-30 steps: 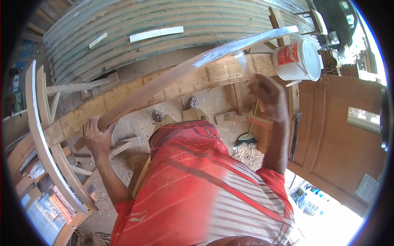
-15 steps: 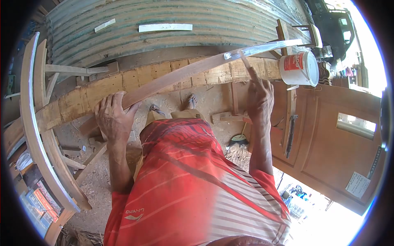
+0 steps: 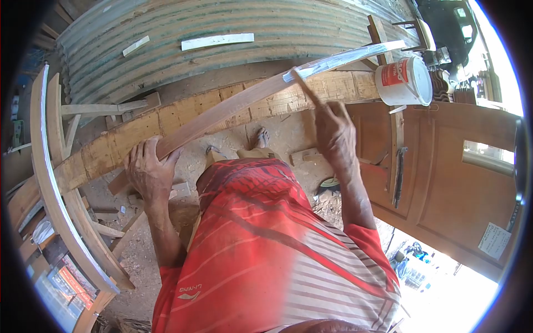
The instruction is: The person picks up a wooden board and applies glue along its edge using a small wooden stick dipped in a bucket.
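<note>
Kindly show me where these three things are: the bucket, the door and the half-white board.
Bucket (image 3: 400, 90), head view: on its side wall.
Door (image 3: 448, 186), head view: on its flat panel.
Half-white board (image 3: 255, 95), head view: on its bare wood, near the middle.

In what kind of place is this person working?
Probably a small woodworking shop: a long, rough wooden beam serves as the bench, a brown panelled wooden door stands at the right, and pale wood shavings litter the ground.

Bucket (image 3: 395, 84) on right end of worktop (image 3: 211, 105); door panel (image 3: 438, 166) right of it; two loose strips (image 3: 217, 41) lie beyond, on corrugated sheeting (image 3: 161, 69).
</note>
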`<state>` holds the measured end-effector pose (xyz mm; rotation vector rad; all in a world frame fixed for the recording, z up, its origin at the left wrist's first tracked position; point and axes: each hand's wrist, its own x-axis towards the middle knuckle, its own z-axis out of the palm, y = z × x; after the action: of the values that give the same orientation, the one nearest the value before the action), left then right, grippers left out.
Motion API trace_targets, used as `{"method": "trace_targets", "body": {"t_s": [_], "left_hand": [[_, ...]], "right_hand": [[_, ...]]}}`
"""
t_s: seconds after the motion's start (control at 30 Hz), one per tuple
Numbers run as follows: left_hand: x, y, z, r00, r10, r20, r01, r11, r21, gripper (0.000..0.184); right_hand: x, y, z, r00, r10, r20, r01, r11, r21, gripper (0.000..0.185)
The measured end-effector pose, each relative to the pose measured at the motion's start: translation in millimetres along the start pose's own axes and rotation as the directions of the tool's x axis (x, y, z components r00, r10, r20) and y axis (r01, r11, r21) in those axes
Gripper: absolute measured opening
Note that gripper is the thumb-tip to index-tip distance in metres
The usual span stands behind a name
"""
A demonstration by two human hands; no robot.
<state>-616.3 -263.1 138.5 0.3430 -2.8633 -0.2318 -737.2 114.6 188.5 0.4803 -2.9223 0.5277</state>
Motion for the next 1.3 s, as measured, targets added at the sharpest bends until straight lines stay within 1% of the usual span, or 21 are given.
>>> {"method": "trace_targets", "body": {"t_s": [0.03,0.13,0.23,0.27,0.37,0.43,0.5,0.57,0.63,0.67,0.77,0.8,0.83,0.87,0.9,0.93,0.97,1.03,1.13,1.23,1.3], "left_hand": [[-0.3,0.8,-0.1,1.000,-0.007,-0.003,0.007,1.000,0.012,0.053],[0.3,0.1,0.1,1.000,0.012,-0.003,-0.012,1.000,0.017,0.053],[1.0,2.7,-1.9,0.999,-0.018,0.031,0.018,1.000,0.000,0.059],[0.3,3.1,-2.0,0.999,-0.021,0.027,0.022,1.000,-0.007,0.058],[1.0,6.2,-3.3,0.999,-0.026,0.024,0.027,0.999,-0.022,0.057],[1.7,11.1,-7.4,0.999,-0.044,0.029,0.045,0.999,-0.020,0.057],[1.5,10.5,-6.1,0.999,-0.040,0.013,0.040,0.999,-0.006,0.058],[1.2,10.9,-3.7,0.999,-0.042,0.006,0.042,0.999,0.004,0.058],[1.2,11.4,-2.8,0.999,-0.053,0.007,0.053,0.998,0.019,0.058],[1.3,11.4,-2.5,0.998,-0.060,0.011,0.060,0.998,0.018,0.058],[-0.2,10.2,-1.9,0.996,-0.083,0.021,0.082,0.997,0.010,0.058],[-0.6,9.8,-1.1,0.996,-0.089,0.022,0.089,0.996,0.003,0.058],[-1.4,9.6,-1.0,0.995,-0.093,0.026,0.094,0.996,-0.006,0.058],[-2.4,9.3,-1.1,0.995,-0.095,0.028,0.095,0.995,0.000,0.058],[-2.4,9.0,-0.8,0.995,-0.093,0.030,0.093,0.996,0.004,0.058],[-1.2,9.4,-0.7,0.995,-0.089,0.033,0.089,0.996,0.006,0.059],[-0.1,10.7,-1.1,0.995,-0.095,0.038,0.095,0.996,0.004,0.059],[-0.3,12.9,-2.5,0.992,-0.113,0.050,0.113,0.994,0.004,0.059],[0.2,14.4,-4.4,0.993,-0.108,0.051,0.107,0.994,0.018,0.059],[0.0,14.0,-3.6,0.994,-0.100,0.051,0.099,0.995,0.020,0.059],[-0.1,14.8,-3.8,0.994,-0.099,0.050,0.098,0.995,0.024,0.059]], "right_hand": [[5.9,10.4,-2.4,0.999,0.042,-0.007,-0.042,0.999,-0.019,0.041],[16.4,38.9,-9.7,0.990,0.142,-0.002,-0.141,0.984,-0.108,0.039],[14.2,28.4,-10.5,0.999,0.033,0.025,-0.033,0.999,0.025,0.039],[8.4,25.9,-6.9,0.998,-0.056,0.034,0.053,0.996,0.078,0.042],[7.0,26.7,-4.3,0.997,-0.072,0.042,0.069,0.995,0.073,0.034],[15.7,50.1,-6.5,0.999,0.017,0.048,-0.018,1.000,0.010,0.031],[26.6,68.0,-16.1,0.994,0.106,0.007,-0.106,0.994,0.023,0.022],[34.9,101.7,-15.1,0.993,0.102,-0.062,-0.102,0.995,-0.012,0.019],[46.5,121.4,-24.5,0.986,0.156,-0.052,-0.159,0.986,-0.057,0.017],[51.6,133.3,-25.0,0.982,0.162,-0.098,-0.169,0.984,-0.063,0.016],[61.4,141.4,-33.1,0.962,0.231,-0.147,-0.242,0.969,-0.058,0.017],[60.2,131.5,-36.1,0.971,0.204,-0.126,-0.208,0.978,-0.020,0.015],[54.4,124.9,-32.6,0.989,0.102,-0.102,-0.105,0.994,-0.024,0.009],[48.2,111.1,-27.6,0.996,0.034,-0.080,-0.030,0.999,0.040,0.004],[39.4,94.8,-24.0,1.000,-0.008,0.004,0.008,0.999,0.050,0.006],[28.1,88.6,-12.9,0.995,-0.100,0.009,0.099,0.991,0.091,0.038],[24.4,71.3,-15.9,0.990,-0.143,0.017,0.140,0.980,0.142,0.044],[21.0,63.0,-9.9,0.980,-0.197,0.007,0.194,0.971,0.136,0.053],[27.2,80.4,-9.7,0.986,-0.168,0.008,0.167,0.984,0.067,0.057],[40.9,118.6,-8.9,0.998,-0.056,-0.011,0.056,0.998,-0.016,0.060],[53.7,135.0,-26.2,0.999,0.008,-0.045,-0.010,0.999,-0.048,0.055]]}}
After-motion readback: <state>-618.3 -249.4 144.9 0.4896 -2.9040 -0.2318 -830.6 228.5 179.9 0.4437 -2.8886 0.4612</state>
